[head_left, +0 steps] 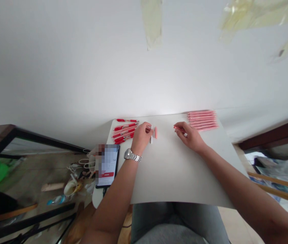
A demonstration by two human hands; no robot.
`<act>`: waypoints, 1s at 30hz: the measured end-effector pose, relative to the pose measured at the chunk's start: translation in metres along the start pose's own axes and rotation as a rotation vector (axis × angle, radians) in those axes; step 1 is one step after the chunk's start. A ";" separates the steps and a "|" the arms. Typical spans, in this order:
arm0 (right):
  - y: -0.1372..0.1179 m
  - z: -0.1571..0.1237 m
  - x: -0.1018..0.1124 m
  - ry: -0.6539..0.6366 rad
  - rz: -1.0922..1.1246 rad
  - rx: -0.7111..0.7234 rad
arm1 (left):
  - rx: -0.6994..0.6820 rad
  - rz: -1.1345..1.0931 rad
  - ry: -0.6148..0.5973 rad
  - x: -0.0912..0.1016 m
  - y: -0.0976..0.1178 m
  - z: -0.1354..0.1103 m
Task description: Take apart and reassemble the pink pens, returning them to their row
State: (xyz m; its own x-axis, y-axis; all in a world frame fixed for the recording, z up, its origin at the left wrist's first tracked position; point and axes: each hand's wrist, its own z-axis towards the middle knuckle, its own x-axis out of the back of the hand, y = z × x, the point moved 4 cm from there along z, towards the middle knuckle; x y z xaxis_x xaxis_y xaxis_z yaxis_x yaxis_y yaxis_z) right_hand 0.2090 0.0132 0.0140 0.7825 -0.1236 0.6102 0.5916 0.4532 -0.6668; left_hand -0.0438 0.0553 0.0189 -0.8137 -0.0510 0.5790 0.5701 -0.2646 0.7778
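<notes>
My left hand (143, 134), with a metal watch on its wrist, is closed around a slim whitish tube (151, 140) that stands out past the fingertips. Just to the right of the tube is a short pink barrel piece (155, 133). My right hand (188, 136) is pinched on a small pinkish-red part (175, 127), mostly hidden by the fingers. Left of my left hand lie several red and pink pens (125, 128). Beyond my right hand is a neat row of pink pen-like sticks (203, 119).
The white table (179, 176) stands against a wall (82, 67) with tape on it. A tablet (107, 166) rests at the table's left edge. Black metal frames (47, 140) and floor clutter are to the left. Wooden bars (278, 183) are at the right.
</notes>
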 end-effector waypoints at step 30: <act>0.012 -0.001 -0.012 -0.078 0.193 -0.025 | -0.325 0.010 0.079 -0.009 0.027 -0.015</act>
State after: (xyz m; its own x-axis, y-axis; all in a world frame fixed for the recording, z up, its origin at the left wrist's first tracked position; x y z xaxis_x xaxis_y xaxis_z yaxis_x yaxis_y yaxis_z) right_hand 0.2068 0.0193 -0.0021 0.8651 0.0324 0.5006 0.4374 0.4397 -0.7844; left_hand -0.0226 0.0339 0.0306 -0.8217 -0.1261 0.5558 0.5223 -0.5567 0.6460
